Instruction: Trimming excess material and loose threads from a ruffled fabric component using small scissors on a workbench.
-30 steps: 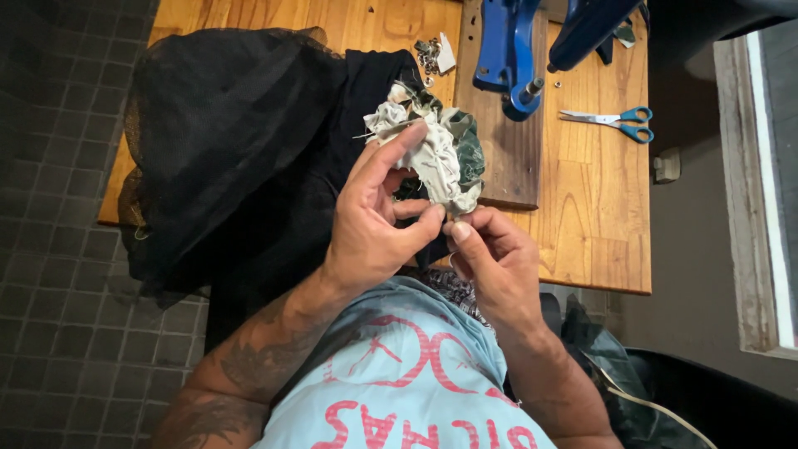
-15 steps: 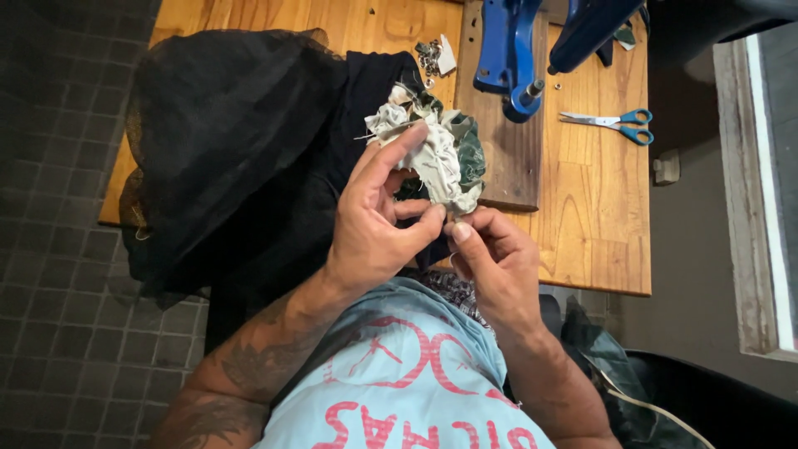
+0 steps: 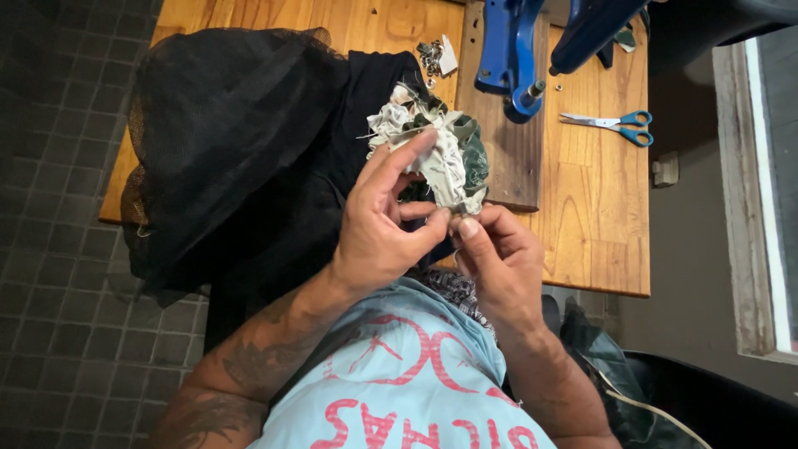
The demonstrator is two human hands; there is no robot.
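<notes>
Left hand (image 3: pixel 378 229): grip pinching the lower edge of the fabric bundle (image 3: pixel 445 158), index finger spread along its side.
Bundle: above both grips, over the desk (image 3: pixel 582 216); likely soft, light, floppy, best held at its gathered base.
Right hand (image 3: pixel 499 258): grip pressed on the same base.
Hidden: whatever sits between the fingertips; black mesh (image 3: pixel 241 141) left covers the desk.

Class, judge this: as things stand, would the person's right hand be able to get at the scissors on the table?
Probably yes. The scissors lie alone on bare wood of the table, beyond the right hand, with nothing between. But that hand is pinching the bundle of cloth scraps, so it would have to let go first.
</notes>
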